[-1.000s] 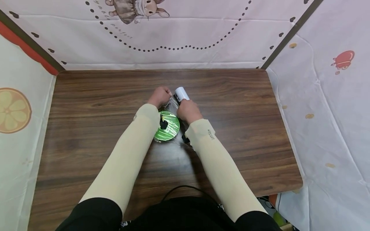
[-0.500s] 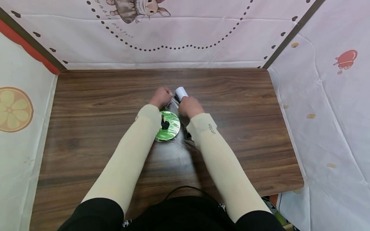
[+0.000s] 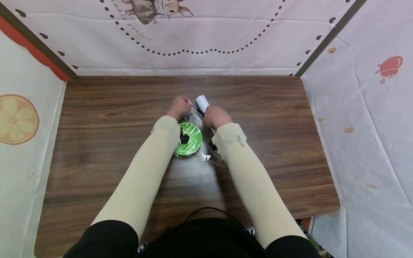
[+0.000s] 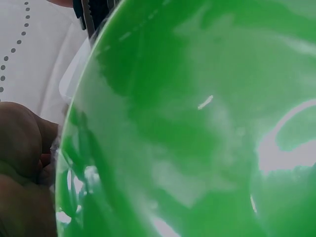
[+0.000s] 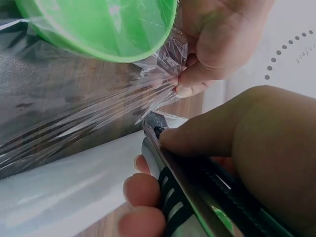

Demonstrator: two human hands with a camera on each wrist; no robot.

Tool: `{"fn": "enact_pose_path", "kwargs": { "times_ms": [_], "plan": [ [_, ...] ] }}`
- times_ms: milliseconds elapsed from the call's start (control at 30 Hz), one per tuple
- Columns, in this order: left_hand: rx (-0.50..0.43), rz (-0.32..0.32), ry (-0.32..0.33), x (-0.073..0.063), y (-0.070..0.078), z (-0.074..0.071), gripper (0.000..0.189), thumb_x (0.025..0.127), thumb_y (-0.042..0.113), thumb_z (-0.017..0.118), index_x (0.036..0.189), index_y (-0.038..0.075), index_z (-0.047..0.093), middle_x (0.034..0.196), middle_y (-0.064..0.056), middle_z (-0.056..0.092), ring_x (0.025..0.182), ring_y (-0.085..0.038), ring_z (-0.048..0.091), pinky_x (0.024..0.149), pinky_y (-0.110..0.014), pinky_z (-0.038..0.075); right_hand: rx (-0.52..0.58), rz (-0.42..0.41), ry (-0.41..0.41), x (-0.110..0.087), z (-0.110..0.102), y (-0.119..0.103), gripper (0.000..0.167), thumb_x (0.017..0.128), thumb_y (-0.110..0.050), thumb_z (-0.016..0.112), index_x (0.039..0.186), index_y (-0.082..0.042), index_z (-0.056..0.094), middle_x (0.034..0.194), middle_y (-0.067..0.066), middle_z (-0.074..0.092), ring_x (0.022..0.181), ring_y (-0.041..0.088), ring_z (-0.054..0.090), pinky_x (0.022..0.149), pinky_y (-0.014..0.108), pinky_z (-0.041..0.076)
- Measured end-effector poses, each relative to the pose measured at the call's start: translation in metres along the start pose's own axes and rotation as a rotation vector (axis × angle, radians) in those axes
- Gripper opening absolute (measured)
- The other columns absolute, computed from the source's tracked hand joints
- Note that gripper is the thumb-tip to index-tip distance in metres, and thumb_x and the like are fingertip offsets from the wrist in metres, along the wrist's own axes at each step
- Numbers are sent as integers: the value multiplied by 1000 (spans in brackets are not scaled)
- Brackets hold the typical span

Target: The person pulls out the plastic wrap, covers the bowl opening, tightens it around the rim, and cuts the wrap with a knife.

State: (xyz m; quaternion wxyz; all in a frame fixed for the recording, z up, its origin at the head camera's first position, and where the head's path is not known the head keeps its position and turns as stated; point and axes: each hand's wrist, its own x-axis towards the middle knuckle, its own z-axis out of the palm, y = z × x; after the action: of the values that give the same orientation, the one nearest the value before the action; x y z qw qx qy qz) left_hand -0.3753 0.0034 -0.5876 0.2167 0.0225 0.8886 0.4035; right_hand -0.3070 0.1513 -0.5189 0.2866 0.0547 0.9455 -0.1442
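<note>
Closest to us, a thin black cable [image 3: 206, 208] loops at the front of the brown wood-grain table [image 3: 106, 161], and two long pale cream sleeves [image 3: 142, 175] reach out over the boards. Between the forearms we have the round, glossy green dish [image 3: 193, 141], clear film across it; bowl or plate, we can't tell. Just beyond, the left hand [image 3: 179, 106] has finger and thumb together, pinching a gathered bunch of the clear plastic film [image 5: 98, 111] right beside the dish's rim. From there it runs in tight pleats towards the smooth white roll [image 3: 202, 103], lying on the right and poking out past the knuckles.

And here's the right hand [image 3: 217, 116], clamped around a grey metal utility knife with dark ribbed grips [image 5: 170, 190], thumb pressed along its top! Its nose sits at the stretched film, between bunch and roll; whether the edge bites, we can't make out. Our call: this is the cutting step, freeing the wrapped dish from the roll. The next move calls for firm tension from that pinch and a steady stroke clear of the fingertips. Furthest back, the pale printed backdrop [image 3: 206, 36] closes our view.
</note>
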Motion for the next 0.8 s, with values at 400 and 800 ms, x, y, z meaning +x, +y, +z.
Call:
{"fn": "enact_pose_path", "kwargs": {
  "times_ms": [400, 800],
  "plan": [
    [-34, -9, 4, 1, -1, 3, 19, 89, 7, 39, 95, 3, 57, 96, -12, 54, 90, -25, 51, 79, -33, 42, -25, -32, -36, -4, -3, 4, 18, 87, -14, 51, 99, -7, 62, 87, 9, 63, 68, 22, 59, 54, 32, 48],
    [-79, -38, 27, 1, 0, 7, 22, 92, 6, 40, 100, 1, 59, 94, -12, 58, 82, -22, 55, 70, -28, 43, -47, 11, -141, -12, -6, 5, 16, 86, -11, 50, 98, -7, 60, 84, 8, 61, 60, 17, 53, 46, 27, 42]
  ]
}}
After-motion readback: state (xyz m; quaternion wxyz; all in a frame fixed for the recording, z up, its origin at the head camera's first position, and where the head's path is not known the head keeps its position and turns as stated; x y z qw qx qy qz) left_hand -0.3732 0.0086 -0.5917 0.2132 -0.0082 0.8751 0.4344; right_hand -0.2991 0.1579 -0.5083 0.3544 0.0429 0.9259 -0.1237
